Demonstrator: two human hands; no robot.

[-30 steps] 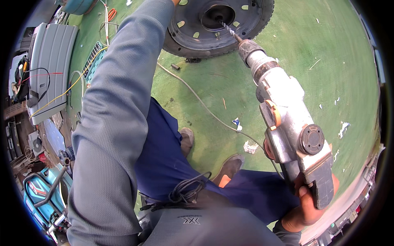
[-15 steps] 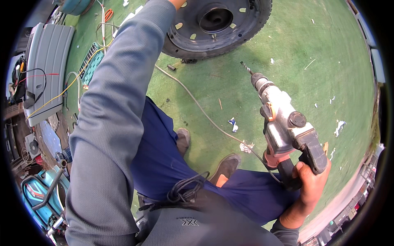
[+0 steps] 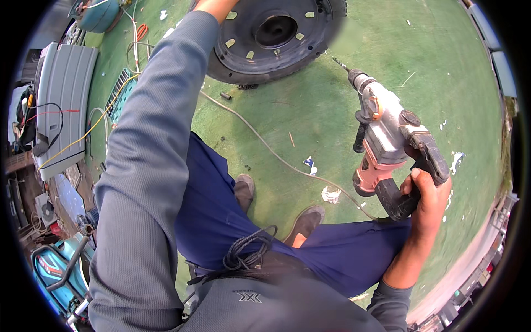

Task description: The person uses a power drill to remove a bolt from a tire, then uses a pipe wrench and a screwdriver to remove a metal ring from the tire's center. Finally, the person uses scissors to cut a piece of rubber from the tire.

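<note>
My right hand (image 3: 430, 199) is wrapped round the rear handle of a corded rotary hammer drill (image 3: 387, 130), grey and salmon-pink with black grips. Its spiral drill bit (image 3: 339, 63) points up and left in the picture, the tip apart from the wheel. A black wheel with its tyre (image 3: 265, 41) stands tilted on the green floor at the top. Beside the wheel's upper left, my left hand (image 3: 222, 6) is cut off by the picture's edge, so its fingers are hidden. The drill's grey cord (image 3: 276, 155) crosses the floor in front of my shoes.
A teal socket case (image 3: 120, 99) lies open at the left, near a grey ridged panel (image 3: 66, 99) with cables over it. A small dark metal cylinder (image 3: 225, 96) and scraps of paper (image 3: 331, 195) lie on the green floor (image 3: 276, 122). Teal machinery (image 3: 61, 271) stands lower left.
The drill and my right hand have risen slightly and shifted right, showing the side handle. The whole view has shifted a little, with the wheel now further left.
</note>
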